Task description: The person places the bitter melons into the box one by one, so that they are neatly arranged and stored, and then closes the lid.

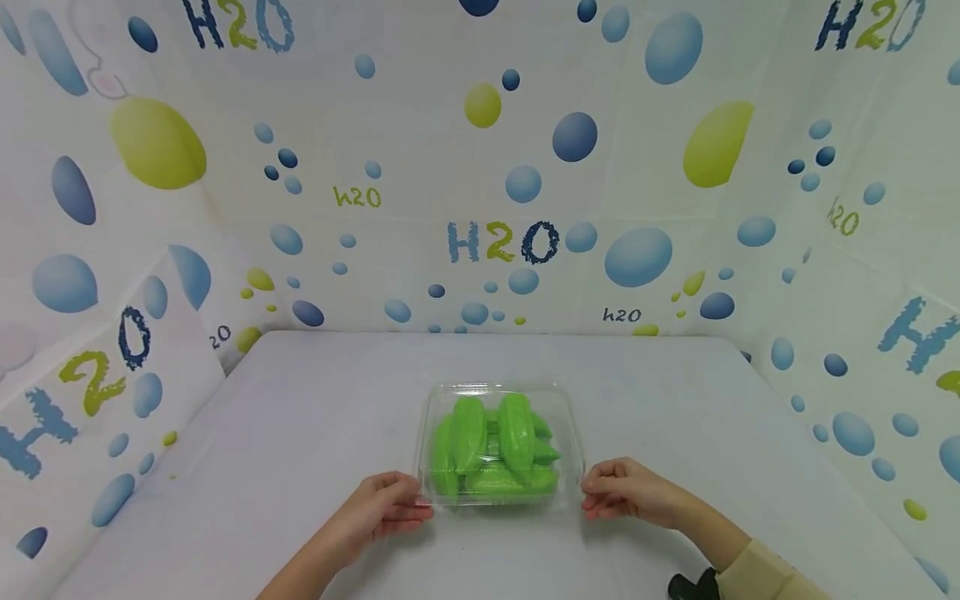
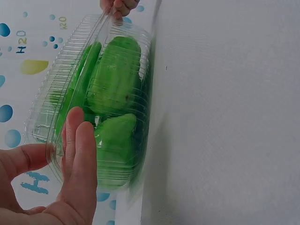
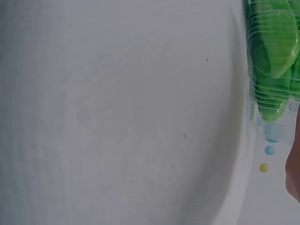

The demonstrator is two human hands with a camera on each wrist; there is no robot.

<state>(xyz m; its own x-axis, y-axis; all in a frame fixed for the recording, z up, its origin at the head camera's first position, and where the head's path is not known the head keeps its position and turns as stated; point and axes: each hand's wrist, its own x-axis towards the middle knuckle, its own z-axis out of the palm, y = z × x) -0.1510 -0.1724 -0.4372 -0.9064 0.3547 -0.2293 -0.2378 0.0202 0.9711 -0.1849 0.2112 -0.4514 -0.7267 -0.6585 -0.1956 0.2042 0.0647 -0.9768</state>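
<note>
A clear plastic clamshell box (image 1: 567, 454) with ribbed walls holds several bright green, shiny, elongated fruit-like pieces (image 1: 470, 437) with tapered ends. My left hand (image 1: 382, 508) pinches the box's rim at the near left corner. In the left wrist view, the thumb is on one side of the rim and the straighter fingers (image 2: 84, 157) are on the other. At the near right corner, my right hand (image 1: 633, 493) pinches the rim between thumb and curled fingers. Only a sliver of the right hand (image 3: 294, 168) appears in the right wrist view, beside the box.
Under the box lies a white-covered table (image 1: 322, 400). A white backdrop (image 1: 420, 125) with blue and yellow-green spots and H2O lettering rises behind and along both sides. A black object (image 1: 693, 586) shows by the right sleeve (image 1: 765, 571) at the bottom edge.
</note>
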